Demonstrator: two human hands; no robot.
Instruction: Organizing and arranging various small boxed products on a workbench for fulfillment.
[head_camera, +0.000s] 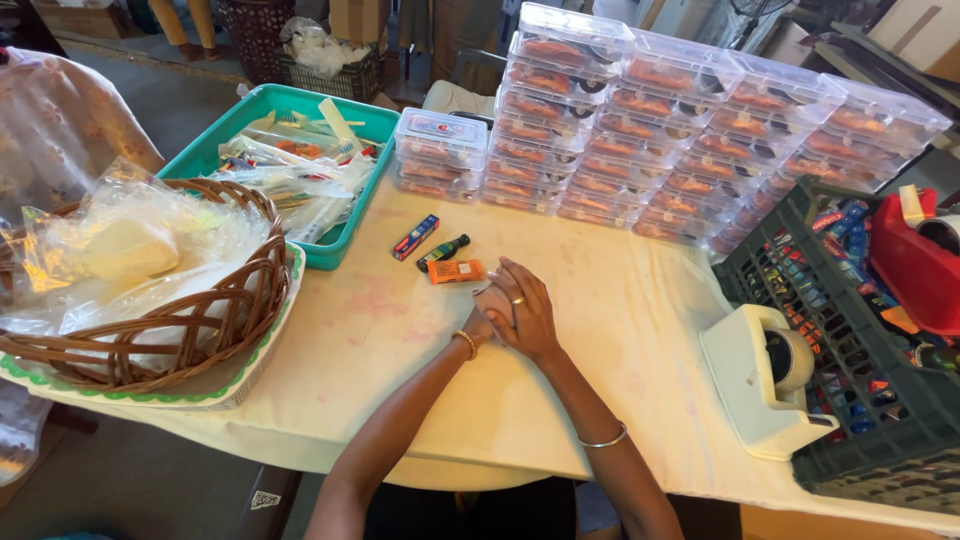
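Note:
My right hand (522, 312) lies over my left hand (480, 322) on the white tablecloth (620, 330); the two are pressed together and mostly hide each other. Something thin and clear shows between the fingers, and I cannot tell what it is. Just beyond the fingertips lie three small items: an orange tube (455, 271), a dark green little bottle (443, 252) and a small blue and red box (415, 237). A gold bangle sits on my left wrist and a silver one on my right.
A wicker basket (210, 330) with clear plastic bags stands at left. A teal tray (345, 240) of packets is behind it. Stacked clear lidded boxes (660, 130) fill the back. A white tape dispenser (765, 375) and a dark crate (860, 400) stand at right.

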